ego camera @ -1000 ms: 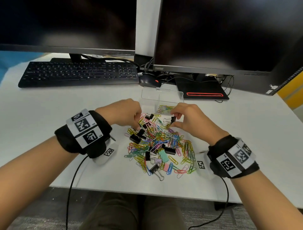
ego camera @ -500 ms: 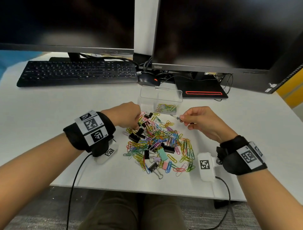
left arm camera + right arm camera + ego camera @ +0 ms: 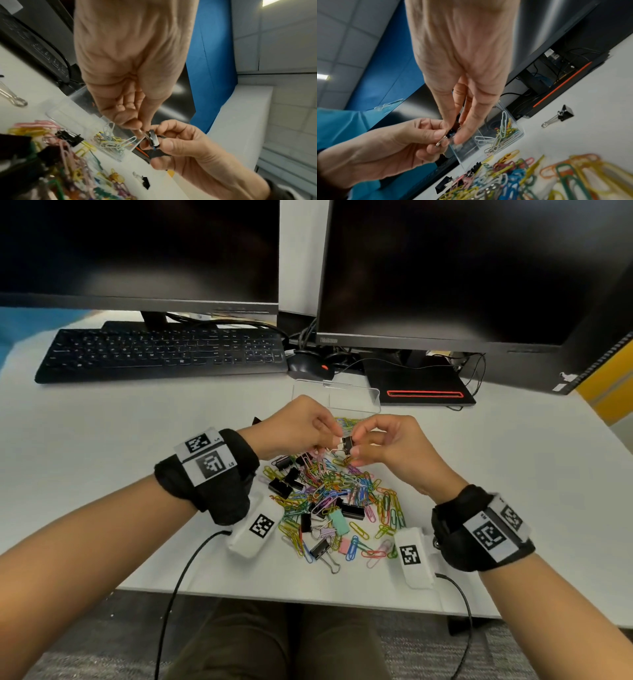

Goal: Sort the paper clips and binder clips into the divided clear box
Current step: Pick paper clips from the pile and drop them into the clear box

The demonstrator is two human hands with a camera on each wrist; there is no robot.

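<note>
A small black binder clip [image 3: 346, 444] is held in the air between both hands, just in front of the clear box [image 3: 356, 395]. My left hand [image 3: 325, 441] pinches its silver wire handles. My right hand [image 3: 354, 446] pinches its black body. The left wrist view shows the binder clip [image 3: 153, 138] between the fingertips of both hands; in the right wrist view the binder clip [image 3: 452, 132] is mostly hidden by fingers. Coloured paper clips [image 3: 346, 421] lie in one compartment of the box. A mixed pile of paper clips and binder clips [image 3: 329, 501] covers the desk below the hands.
A keyboard [image 3: 164, 354] and mouse [image 3: 308, 364] sit behind the box, under two dark monitors. A black monitor base with a red stripe [image 3: 421, 385] stands just right of the box. One stray binder clip [image 3: 563, 113] lies apart on the white desk. The desk's front edge runs near the pile.
My left hand has risen off the pile and met my right hand. The binder clip that the right hand lifted is now pinched by both hands in front of the box.
</note>
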